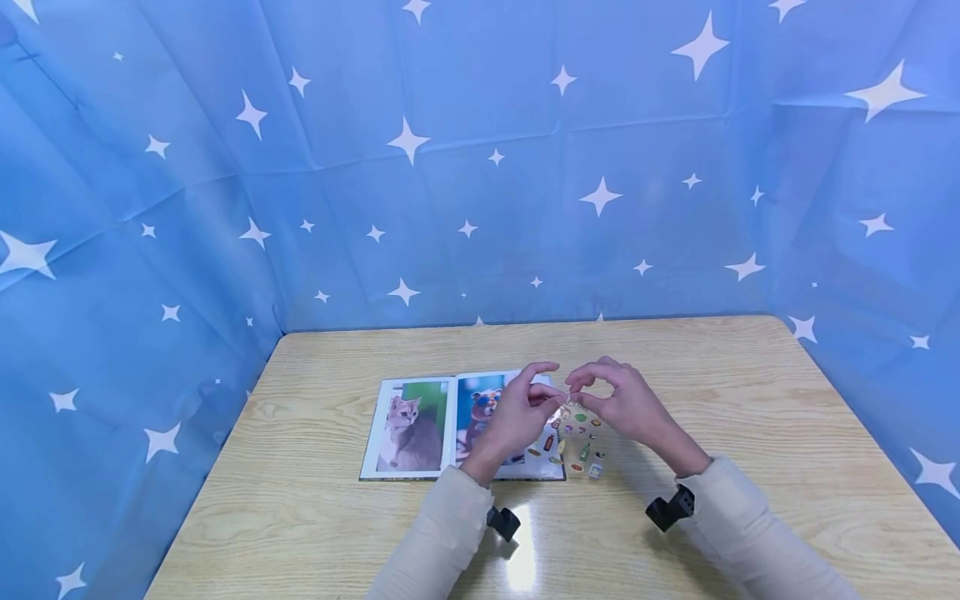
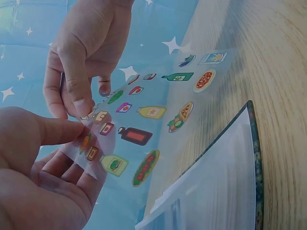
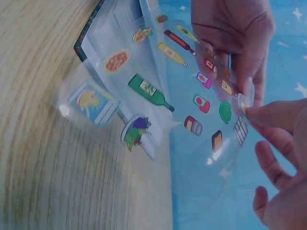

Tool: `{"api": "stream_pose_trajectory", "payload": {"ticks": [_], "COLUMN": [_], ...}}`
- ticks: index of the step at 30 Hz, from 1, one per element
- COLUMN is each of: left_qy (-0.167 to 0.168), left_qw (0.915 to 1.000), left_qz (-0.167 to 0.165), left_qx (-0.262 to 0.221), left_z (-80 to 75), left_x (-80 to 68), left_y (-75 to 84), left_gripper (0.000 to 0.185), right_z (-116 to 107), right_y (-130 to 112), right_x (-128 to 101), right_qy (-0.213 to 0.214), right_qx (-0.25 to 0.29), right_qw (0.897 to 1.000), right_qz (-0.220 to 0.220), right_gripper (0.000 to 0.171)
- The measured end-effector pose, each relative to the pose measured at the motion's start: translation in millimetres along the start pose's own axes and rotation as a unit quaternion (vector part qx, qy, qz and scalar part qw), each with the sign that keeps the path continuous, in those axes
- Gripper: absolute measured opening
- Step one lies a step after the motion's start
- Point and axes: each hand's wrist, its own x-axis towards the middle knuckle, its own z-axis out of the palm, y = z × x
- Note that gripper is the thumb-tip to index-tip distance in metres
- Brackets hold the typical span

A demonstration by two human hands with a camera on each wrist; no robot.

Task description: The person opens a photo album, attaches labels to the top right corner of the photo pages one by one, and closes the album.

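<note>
A clear sticker sheet (image 1: pixel 576 440) printed with small foods and bottles hangs tilted below both hands. At its upper edge, my left hand (image 1: pixel 521 417) pinches it between thumb and fingers; the other left fingers lie behind the film in the left wrist view. My right hand (image 1: pixel 621 406) pinches with thumb and forefinger at the same edge, close by the left thumb. A small pale, clear bit (image 3: pixel 243 101) shows at those fingertips; I cannot tell whether it is a sticker or the sheet's corner. A green bottle sticker (image 3: pixel 149 92) is printed near the lower end.
An open photo album (image 1: pixel 372 442) lies on the wooden table (image 1: pixel 300 533), partly under the left hand and sheet. Its left page has a cat photo (image 1: pixel 411 433); the right has an animal in blue glasses (image 1: pixel 480 404). A blue starry curtain (image 1: pixel 510 208) stands behind.
</note>
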Motion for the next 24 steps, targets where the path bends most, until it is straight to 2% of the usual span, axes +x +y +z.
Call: {"api": "stream_pose_trajectory", "payload": {"ticks": [11, 18, 24], "left_qy": [0.001, 0.007, 0.007], "left_qw": [0.9993, 0.9984, 0.9985], "left_qz": [-0.034, -0.057, -0.055], "left_qx": [-0.016, -0.003, -0.001], "left_z": [1.3, 3.0, 3.6], "left_x": [2.0, 3.0, 2.4], "left_y": [-0.5, -0.3, -0.8], "left_gripper": [0.045, 0.045, 0.044], "right_z": [2.3, 2.4, 3.9], "right_y": [5.9, 9.5, 13.5], "right_x": [-4.3, -5.3, -7.5], "right_qy": [0.047, 0.045, 0.04], "right_qx": [-0.01, -0.009, -0.004], "right_qw": [0.997, 0.997, 0.998], "right_qz": [-0.056, -0.061, -0.056], "right_gripper": [0.027, 0.024, 0.024]}}
